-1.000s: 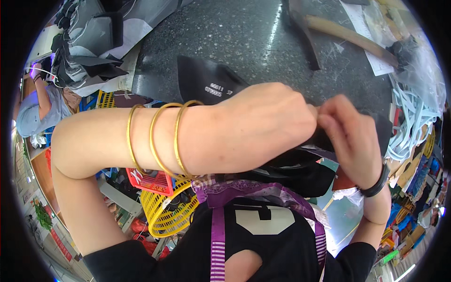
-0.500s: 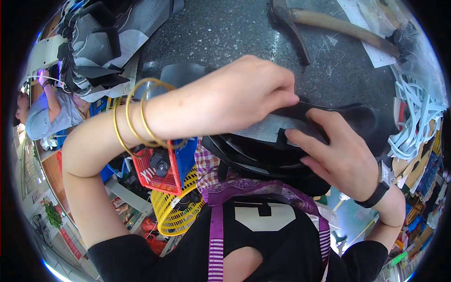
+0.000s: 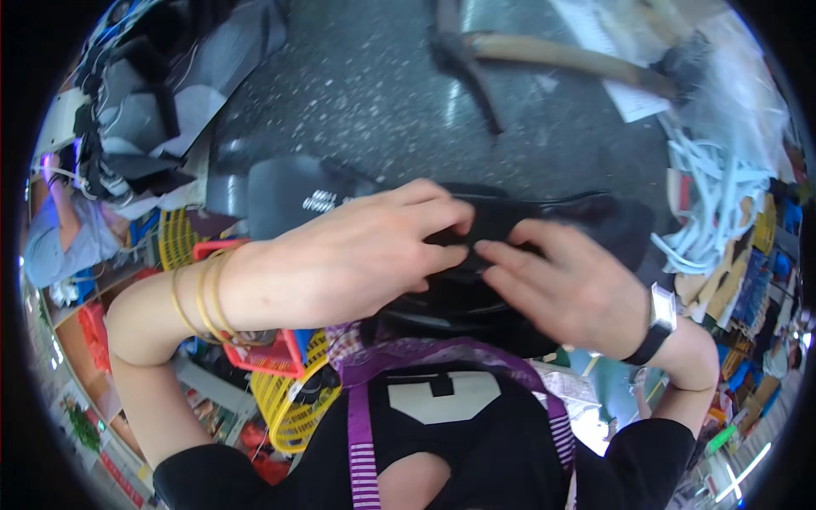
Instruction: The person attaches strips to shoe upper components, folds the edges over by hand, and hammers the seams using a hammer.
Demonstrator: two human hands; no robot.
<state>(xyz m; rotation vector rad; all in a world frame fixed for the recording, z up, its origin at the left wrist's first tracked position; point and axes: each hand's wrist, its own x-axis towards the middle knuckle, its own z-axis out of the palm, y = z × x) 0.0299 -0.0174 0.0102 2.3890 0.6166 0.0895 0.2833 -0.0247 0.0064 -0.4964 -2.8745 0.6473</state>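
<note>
Compared with half a second ago, the left hand (image 3: 374, 251) sits lower and nearer the body, its raised fist loosened, and the pale grey cloth patch that showed between the hands has given way to black. The black leather-like pieces (image 3: 459, 293) are smooth, glossy and curve-edged, layered at the near side of a dark, speckled stone tabletop (image 3: 340, 102); a flat dark sheet with white print (image 3: 285, 200) lies left. Farther off rests a wooden-handled hammer (image 3: 561, 55), with limp light-blue strips (image 3: 714, 204) at right. The black pieces lie beneath and between both sets of fingers. The left thumb and forefinger are bent, tips slightly apart; the fingers of the right hand (image 3: 574, 285) curl over the material. I cannot tell whether either hand pinches it.
</note>
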